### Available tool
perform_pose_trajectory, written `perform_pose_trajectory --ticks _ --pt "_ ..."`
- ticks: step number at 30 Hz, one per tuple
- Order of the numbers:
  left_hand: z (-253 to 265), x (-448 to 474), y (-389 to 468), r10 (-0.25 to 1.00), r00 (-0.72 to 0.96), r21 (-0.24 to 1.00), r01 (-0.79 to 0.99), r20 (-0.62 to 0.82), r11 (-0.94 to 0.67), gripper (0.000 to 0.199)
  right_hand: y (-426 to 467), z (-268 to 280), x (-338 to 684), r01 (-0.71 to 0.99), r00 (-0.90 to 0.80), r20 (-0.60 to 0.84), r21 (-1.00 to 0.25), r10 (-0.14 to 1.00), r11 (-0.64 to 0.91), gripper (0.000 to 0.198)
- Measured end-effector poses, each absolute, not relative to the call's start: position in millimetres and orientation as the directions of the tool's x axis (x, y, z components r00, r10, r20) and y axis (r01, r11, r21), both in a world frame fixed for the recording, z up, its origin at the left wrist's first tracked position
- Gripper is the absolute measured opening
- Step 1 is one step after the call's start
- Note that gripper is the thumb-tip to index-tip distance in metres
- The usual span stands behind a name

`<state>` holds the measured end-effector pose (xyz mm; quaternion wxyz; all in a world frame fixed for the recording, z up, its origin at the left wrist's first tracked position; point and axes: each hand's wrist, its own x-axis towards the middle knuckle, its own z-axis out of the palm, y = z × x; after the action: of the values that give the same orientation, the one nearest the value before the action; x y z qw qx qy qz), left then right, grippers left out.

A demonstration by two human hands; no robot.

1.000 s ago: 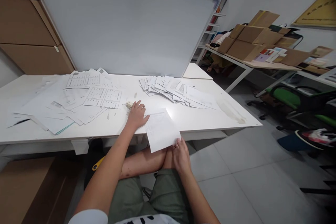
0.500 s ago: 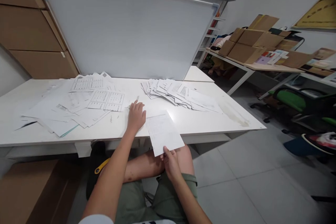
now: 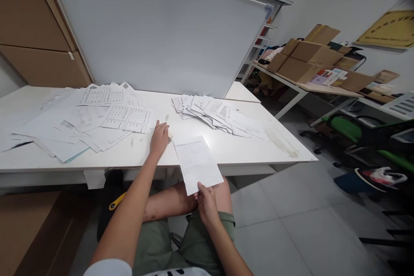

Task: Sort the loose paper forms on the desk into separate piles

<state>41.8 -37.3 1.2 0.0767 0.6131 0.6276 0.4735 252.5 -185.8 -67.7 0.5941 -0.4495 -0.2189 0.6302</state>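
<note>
My right hand pinches the near edge of a printed sheet of paper, thumb on top. The far part of the sheet lies over the front edge of the white table, its near end over my knee. To its left, my left hand rests on the tabletop with its fingers loosely bent and apart. Beside that hand is a small pale object, partly hidden and too small to name. Printed papers lie spread just left of this hand.
A fanned stack of papers lies farther back, right of centre. Behind it leans a large whiteboard. Cardboard boxes stand at the left, and more boxes sit on another table. Green chairs are at the right.
The view has shifted slightly, moving most things a little left. My left hand has turned and its fingers are less spread; the small pale object now shows beside it. My right hand keeps the sheet.
</note>
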Motion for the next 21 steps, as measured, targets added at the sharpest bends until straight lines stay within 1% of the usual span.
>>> perform_pose_trajectory --ticks 4,8,15,21 --pt "0 41 -36 0.849 -0.237 0.715 0.665 0.472 -0.213 0.031 -189 -67 251 -0.573 0.116 -0.328 -0.793 0.938 -0.206 0.034" --pt "2 42 -38 0.866 -0.230 0.731 0.652 0.445 -0.203 0.028 -193 -66 249 -0.557 0.105 -0.329 -0.801 0.938 -0.218 0.035" --pt "3 42 -37 0.883 -0.216 0.706 0.688 0.418 -0.166 0.028 -197 -61 248 -0.562 0.104 -0.321 -0.800 0.941 -0.211 0.034" --pt "2 42 -36 0.886 -0.208 0.716 0.675 0.415 -0.177 0.027 -199 -54 247 -0.572 0.091 -0.357 -0.783 0.930 -0.244 0.040"
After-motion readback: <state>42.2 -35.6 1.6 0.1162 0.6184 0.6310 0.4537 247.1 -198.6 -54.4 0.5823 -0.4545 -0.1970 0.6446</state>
